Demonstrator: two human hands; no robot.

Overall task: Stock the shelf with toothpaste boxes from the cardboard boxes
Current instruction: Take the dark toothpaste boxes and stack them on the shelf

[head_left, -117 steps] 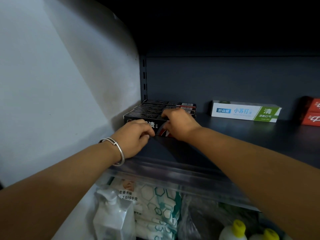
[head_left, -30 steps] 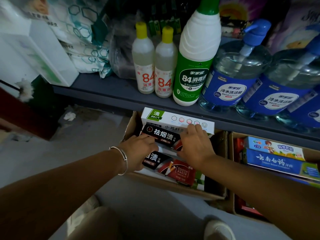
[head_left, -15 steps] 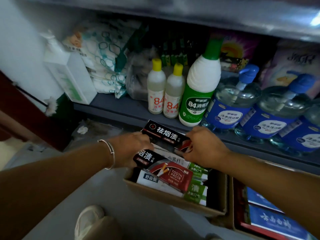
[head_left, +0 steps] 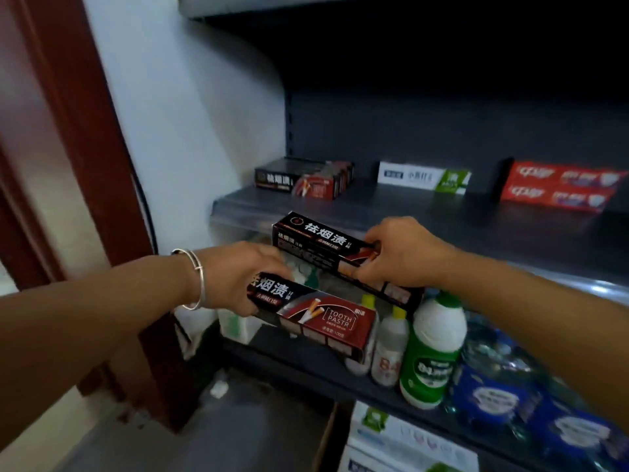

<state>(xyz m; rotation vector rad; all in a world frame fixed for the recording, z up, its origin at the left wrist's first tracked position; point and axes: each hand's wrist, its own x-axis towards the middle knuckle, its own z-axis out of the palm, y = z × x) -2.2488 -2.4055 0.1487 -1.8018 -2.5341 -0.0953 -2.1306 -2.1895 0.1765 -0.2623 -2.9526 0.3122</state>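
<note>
Toothpaste boxes, black and red, are in both hands, just below the front edge of the shelf (head_left: 391,212). Left hand (head_left: 238,277) grips one box (head_left: 316,318) by its end; right hand (head_left: 401,253) curls round another box (head_left: 326,243), higher and nearer the shelf. Carrying seems the step in hand. Next, both likely go up beside the black stack (head_left: 303,178) at the shelf's back left.
</note>
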